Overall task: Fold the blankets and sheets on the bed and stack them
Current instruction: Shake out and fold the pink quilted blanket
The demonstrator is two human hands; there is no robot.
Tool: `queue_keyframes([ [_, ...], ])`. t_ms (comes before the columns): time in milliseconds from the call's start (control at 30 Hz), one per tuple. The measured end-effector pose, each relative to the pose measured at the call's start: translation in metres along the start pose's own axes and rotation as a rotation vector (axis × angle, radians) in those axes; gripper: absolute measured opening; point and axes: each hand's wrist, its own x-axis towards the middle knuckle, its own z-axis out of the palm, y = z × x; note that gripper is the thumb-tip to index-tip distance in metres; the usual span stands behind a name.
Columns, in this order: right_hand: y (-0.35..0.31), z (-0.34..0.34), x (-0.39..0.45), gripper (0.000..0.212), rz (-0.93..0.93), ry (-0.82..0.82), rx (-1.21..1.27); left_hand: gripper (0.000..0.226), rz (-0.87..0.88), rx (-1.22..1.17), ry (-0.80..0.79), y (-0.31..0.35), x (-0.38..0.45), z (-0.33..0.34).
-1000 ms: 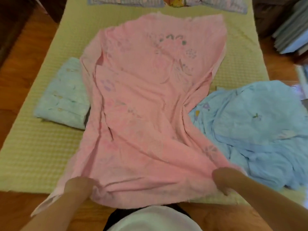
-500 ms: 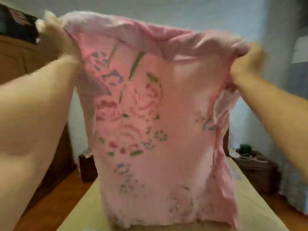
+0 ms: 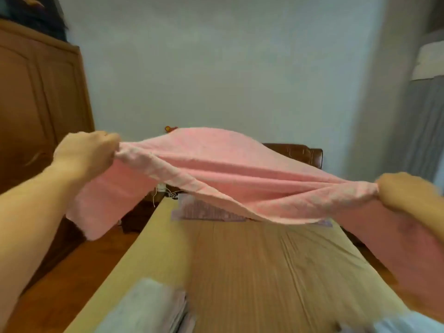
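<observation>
- Pink blanket (image 3: 240, 169): held in the air above the bed, stretched roughly level between the two hands. Its middle billows upward, and long creases run from one grip to the other.
- Left hand (image 3: 84, 155): fingers curled tight round the left end of the pink blanket, which is bunched at the fist. A loose flap of the blanket hangs down below and behind this forearm, beyond the left edge of the bed.
- Right hand (image 3: 406, 191): fingers closed on the right end of the pink blanket. The hand is blurred, so the exact finger placement cannot be told. More pink cloth drops below this wrist at the right of the frame.
- Bed (image 3: 240, 272): yellow-green mattress cover with a fine ribbed pattern, running away from the camera under the lifted blanket. The blanket does not appear to touch the bed surface across its middle span.
- Pillow (image 3: 206, 211): striped, lying at the far end of the bed, partly hidden by the lower edge of the blanket.
- Folded pale green blanket (image 3: 144, 308): resting on the near left part of the bed, blurred.
- Light blue sheet (image 3: 408, 324): only a strip visible at the near right corner.
- Headboard (image 3: 300, 152): dark wood, showing behind the blanket.
- Wardrobe (image 3: 36, 111): brown wood, standing at the left against the wall.
</observation>
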Motion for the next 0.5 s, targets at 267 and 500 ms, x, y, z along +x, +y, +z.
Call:
queue_keyframes([
  [267, -0.021, 0.205, -0.164, 0.015, 0.132, 0.106, -0.02, 0.014, 0.147, -0.101, -0.508, 0.047, -0.257, 0.113],
  [500, -0.032, 0.247, -0.25, 0.043, 0.015, -0.067, 0.038, 0.031, 0.326, -0.096, -0.858, 0.107, -0.386, 0.144],
])
